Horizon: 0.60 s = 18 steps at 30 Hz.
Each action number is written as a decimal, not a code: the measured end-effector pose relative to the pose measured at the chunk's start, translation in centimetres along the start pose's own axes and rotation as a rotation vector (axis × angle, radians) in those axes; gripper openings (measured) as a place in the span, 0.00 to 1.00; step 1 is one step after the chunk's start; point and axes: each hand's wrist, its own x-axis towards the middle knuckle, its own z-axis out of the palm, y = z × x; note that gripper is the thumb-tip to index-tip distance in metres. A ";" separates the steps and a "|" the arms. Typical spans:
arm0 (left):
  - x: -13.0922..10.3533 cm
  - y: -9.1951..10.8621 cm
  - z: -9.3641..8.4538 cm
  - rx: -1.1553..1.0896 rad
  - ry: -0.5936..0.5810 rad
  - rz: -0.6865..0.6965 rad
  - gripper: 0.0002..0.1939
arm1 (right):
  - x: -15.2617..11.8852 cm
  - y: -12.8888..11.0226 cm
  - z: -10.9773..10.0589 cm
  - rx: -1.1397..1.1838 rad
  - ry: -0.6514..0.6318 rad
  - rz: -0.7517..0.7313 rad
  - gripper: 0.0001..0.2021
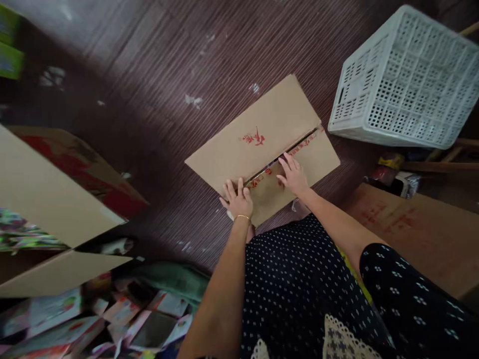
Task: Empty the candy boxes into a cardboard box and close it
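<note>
A brown cardboard box [239, 142] with red printed characters lies on the floor in front of me, its two top flaps folded inward. A narrow dark gap [262, 172] runs between the flaps. My left hand [238, 199] rests with fingers spread on the flaps at the gap's lower left end. Farther right, my right hand [294, 174] presses on the near flap, its fingertips at the gap and its fingers apart. Neither hand has anything in its grasp. What the box contains is hidden.
A white perforated plastic crate [407, 85] stands at the upper right. On the left is an open carton [45, 184] with colourful packets inside. Several flat printed packages [56, 324] lie at the lower left. Another large cardboard box [419, 234] sits at right beside my arm.
</note>
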 end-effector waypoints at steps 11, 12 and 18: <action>6.0 0.6 1.0 -0.348 0.309 -0.780 0.32 | 12.3 13.6 -8.6 0.271 0.275 0.386 0.48; 6.2 0.6 1.0 -0.347 0.304 -0.817 0.32 | 12.8 13.8 -8.9 0.271 0.268 0.424 0.48; 6.3 -0.9 1.8 -0.333 0.322 -0.828 0.31 | 11.0 11.0 -10.3 0.229 0.279 0.510 0.46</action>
